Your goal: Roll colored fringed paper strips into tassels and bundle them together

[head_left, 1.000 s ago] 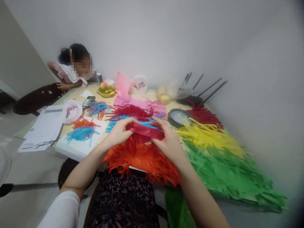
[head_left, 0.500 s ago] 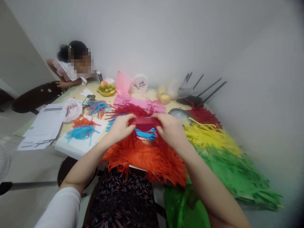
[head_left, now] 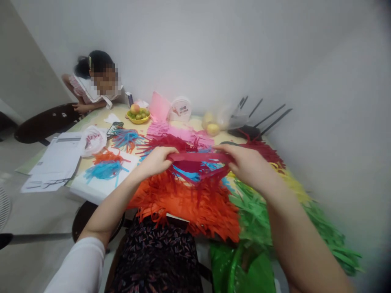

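A dark red strip of fringed paper (head_left: 198, 158) stretches between my two hands above the table. My left hand (head_left: 159, 160) pinches its left end with thumb and fingers. At the other end, my right hand (head_left: 241, 160) is closed on the strip. Thin red strands hang below it. Under the strip lie blue fringe (head_left: 186, 174) and a broad bed of orange fringe (head_left: 186, 203) along the table's near edge. More red fringe (head_left: 165, 143) rests just beyond my left hand.
Green fringe (head_left: 253, 215) and yellow fringe (head_left: 293, 183) cover the right side. Pink fringe (head_left: 186, 133), a yellow fruit bowl (head_left: 138, 119) and a white tub (head_left: 180, 109) stand toward the wall. Papers (head_left: 56, 158) overhang the left edge. A person (head_left: 88, 87) leans at the far left.
My right hand has moved to the right, away from my left. The red strip between them is now longer and stretched out. My left hand has barely moved.
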A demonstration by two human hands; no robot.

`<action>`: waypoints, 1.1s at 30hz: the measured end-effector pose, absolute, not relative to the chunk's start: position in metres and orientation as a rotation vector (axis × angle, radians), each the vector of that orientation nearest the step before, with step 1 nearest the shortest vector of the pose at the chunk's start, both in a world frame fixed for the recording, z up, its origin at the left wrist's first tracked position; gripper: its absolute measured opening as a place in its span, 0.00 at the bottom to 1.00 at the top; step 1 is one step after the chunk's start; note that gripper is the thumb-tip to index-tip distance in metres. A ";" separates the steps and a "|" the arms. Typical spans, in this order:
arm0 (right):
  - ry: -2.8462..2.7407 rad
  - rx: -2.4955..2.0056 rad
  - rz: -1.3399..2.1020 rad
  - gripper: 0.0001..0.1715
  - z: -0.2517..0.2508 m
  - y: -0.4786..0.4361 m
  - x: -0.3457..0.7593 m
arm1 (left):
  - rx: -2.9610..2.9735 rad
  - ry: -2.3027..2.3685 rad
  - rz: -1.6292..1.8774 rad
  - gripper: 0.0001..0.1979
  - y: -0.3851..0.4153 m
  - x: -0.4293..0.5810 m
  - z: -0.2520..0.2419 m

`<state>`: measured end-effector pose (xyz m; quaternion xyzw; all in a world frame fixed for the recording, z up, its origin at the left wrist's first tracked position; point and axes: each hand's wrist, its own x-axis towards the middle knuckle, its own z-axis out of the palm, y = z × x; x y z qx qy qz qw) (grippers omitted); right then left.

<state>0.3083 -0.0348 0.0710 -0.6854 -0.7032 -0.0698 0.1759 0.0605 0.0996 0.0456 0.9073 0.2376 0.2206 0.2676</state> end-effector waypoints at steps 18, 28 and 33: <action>-1.685 -1.385 0.473 0.32 0.034 -0.024 0.272 | 2.068 0.448 0.785 0.21 0.090 0.045 0.040; -1.313 -1.095 0.770 0.16 0.013 -0.026 0.267 | 1.692 0.413 0.813 0.13 0.089 0.049 0.026; -1.445 -1.139 0.688 0.18 0.024 -0.027 0.268 | 1.674 0.462 0.623 0.13 0.090 0.041 0.036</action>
